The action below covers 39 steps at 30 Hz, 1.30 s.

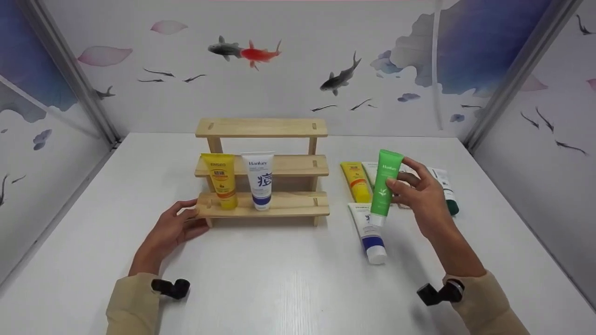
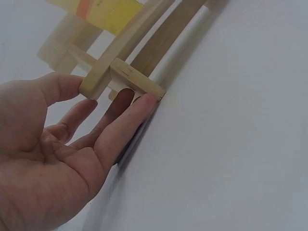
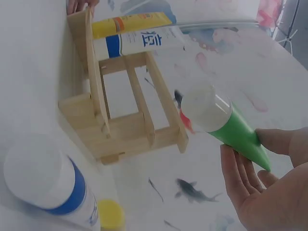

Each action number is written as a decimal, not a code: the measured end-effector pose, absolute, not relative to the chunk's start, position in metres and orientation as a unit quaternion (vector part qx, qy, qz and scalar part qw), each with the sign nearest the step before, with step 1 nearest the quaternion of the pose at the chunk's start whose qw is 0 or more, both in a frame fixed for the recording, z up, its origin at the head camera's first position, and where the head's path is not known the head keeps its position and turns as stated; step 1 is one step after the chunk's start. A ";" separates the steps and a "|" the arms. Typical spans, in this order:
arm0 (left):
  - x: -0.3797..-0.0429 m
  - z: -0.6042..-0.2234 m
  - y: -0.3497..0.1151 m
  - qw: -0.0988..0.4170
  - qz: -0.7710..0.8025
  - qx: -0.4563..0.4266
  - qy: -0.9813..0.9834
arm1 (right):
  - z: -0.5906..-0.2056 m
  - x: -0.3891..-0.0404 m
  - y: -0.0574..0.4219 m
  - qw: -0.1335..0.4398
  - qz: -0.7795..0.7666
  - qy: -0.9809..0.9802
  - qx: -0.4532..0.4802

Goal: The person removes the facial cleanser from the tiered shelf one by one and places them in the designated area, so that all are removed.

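Upright on the bottom step of a wooden display rack (image 1: 288, 204) stand a yellow tube (image 1: 223, 181) and a white-and-blue tube (image 1: 259, 181). My left hand (image 1: 174, 223) holds the left end of that step. In the left wrist view, the thumb of this hand (image 2: 53, 139) is against the board's end, with fingertips at the rack's leg (image 2: 137, 81). My right hand (image 1: 421, 193) pinches a green tube (image 1: 387, 181), its white cap down, between thumb and fingers. The raised tube (image 3: 240, 137) overlaps another white-and-blue tube (image 1: 372, 242) lying on the table.
Behind the right hand lie a second yellow tube (image 1: 356, 182), a white tube with a dark green cap (image 1: 450, 200) and others partly hidden. The rack's middle step (image 1: 298, 165) and top step (image 1: 260, 127) rise behind the standing tubes. A printed wall (image 1: 288, 93) closes off the back.
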<state>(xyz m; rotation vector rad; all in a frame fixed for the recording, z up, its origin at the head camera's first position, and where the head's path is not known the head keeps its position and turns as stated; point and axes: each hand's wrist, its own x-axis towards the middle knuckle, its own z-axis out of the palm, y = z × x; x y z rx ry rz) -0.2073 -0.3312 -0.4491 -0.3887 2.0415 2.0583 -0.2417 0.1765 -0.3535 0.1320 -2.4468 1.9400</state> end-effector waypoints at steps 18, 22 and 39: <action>-0.207 -0.446 -0.332 0.112 0.696 -0.125 0.699 | -0.377 -0.279 0.234 -0.115 0.517 -0.846 0.069; -0.208 -0.446 -0.331 0.113 0.696 -0.127 0.698 | -0.385 -0.286 0.238 -0.149 0.509 -0.846 0.056; -0.207 -0.449 -0.330 0.107 0.700 -0.128 0.695 | -0.419 -0.296 0.242 -0.253 0.450 -0.855 0.053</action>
